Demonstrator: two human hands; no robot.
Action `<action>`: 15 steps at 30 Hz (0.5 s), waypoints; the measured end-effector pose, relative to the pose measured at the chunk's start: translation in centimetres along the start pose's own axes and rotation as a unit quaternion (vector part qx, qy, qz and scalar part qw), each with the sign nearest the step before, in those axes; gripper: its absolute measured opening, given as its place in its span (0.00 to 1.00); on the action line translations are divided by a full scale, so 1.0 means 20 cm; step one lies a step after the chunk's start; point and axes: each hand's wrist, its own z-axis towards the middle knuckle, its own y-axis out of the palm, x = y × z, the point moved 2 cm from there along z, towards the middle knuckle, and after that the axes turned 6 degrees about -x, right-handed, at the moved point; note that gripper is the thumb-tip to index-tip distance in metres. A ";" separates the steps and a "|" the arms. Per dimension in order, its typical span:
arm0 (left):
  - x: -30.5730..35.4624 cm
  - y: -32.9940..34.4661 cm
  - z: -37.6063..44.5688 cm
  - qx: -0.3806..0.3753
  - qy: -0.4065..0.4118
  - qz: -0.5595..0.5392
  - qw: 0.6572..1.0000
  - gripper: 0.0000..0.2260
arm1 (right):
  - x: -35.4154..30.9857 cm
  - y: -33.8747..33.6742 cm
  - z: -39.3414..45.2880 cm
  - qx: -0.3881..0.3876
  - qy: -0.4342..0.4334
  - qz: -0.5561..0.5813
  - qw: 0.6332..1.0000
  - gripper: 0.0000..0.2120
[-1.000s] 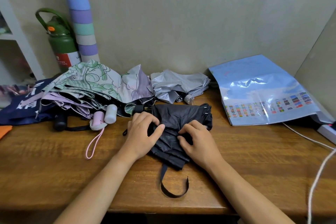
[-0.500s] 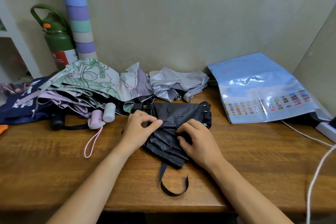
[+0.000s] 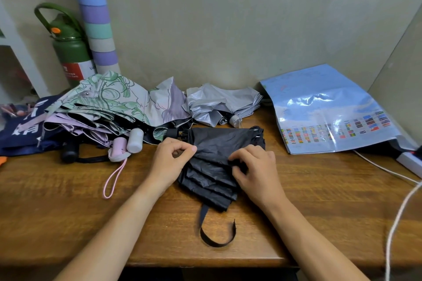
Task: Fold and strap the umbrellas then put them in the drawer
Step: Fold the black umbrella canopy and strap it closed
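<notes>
A black umbrella (image 3: 219, 162) lies collapsed at the middle of a wooden desk (image 3: 57, 207), its strap (image 3: 215, 232) trailing loose toward the near edge. The left hand (image 3: 170, 162) pinches a fabric panel near the handle end; the right hand (image 3: 255, 171) curls its fingers into the pleats. The folding step appears underway. Next, the pleats likely need gathering tight before the strap wraps round. More unfolded umbrellas (image 3: 109, 107) wait at far left.
</notes>
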 end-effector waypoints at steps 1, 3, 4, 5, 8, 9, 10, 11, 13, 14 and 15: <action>0.01 0.00 0.00 0.003 0.009 -0.001 1.000 0.06 | 0.00 0.00 0.00 0.023 -0.006 -0.011 1.000 0.12; 0.02 -0.01 -0.01 0.008 0.027 -0.005 1.000 0.05 | 0.00 -0.02 0.00 0.076 -0.013 -0.008 0.997 0.12; 0.02 -0.02 -0.02 0.009 0.035 -0.009 0.999 0.05 | -0.01 -0.04 0.00 0.101 -0.020 -0.003 0.995 0.11; 0.03 -0.02 -0.02 0.008 0.042 -0.014 0.999 0.05 | -0.02 -0.05 0.00 0.117 -0.027 -0.001 0.993 0.11; 0.03 -0.02 -0.02 0.000 0.048 -0.023 0.999 0.06 | -0.04 -0.06 0.00 0.103 -0.042 -0.002 0.994 0.09; 0.02 -0.01 -0.02 -0.010 0.045 -0.014 0.999 0.10 | -0.05 -0.05 0.00 0.091 -0.043 -0.002 0.995 0.08; 0.01 -0.01 -0.02 -0.022 0.040 0.000 0.999 0.14 | -0.04 -0.05 0.00 0.081 -0.042 0.001 0.996 0.07; 0.00 -0.01 -0.02 -0.031 0.041 0.017 0.999 0.16 | -0.04 -0.04 0.00 0.078 -0.038 0.007 0.996 0.06; -0.01 -0.01 -0.02 -0.040 0.052 0.045 0.997 0.17 | -0.03 -0.04 0.00 0.088 -0.022 0.021 0.996 0.05; -0.01 -0.01 -0.02 -0.037 0.059 0.056 0.996 0.15 | -0.02 -0.04 0.00 0.097 -0.013 0.028 0.995 0.04; -0.01 -0.01 -0.02 -0.028 0.068 0.067 0.995 0.12 | -0.01 -0.04 0.00 0.105 -0.005 0.036 0.994 0.04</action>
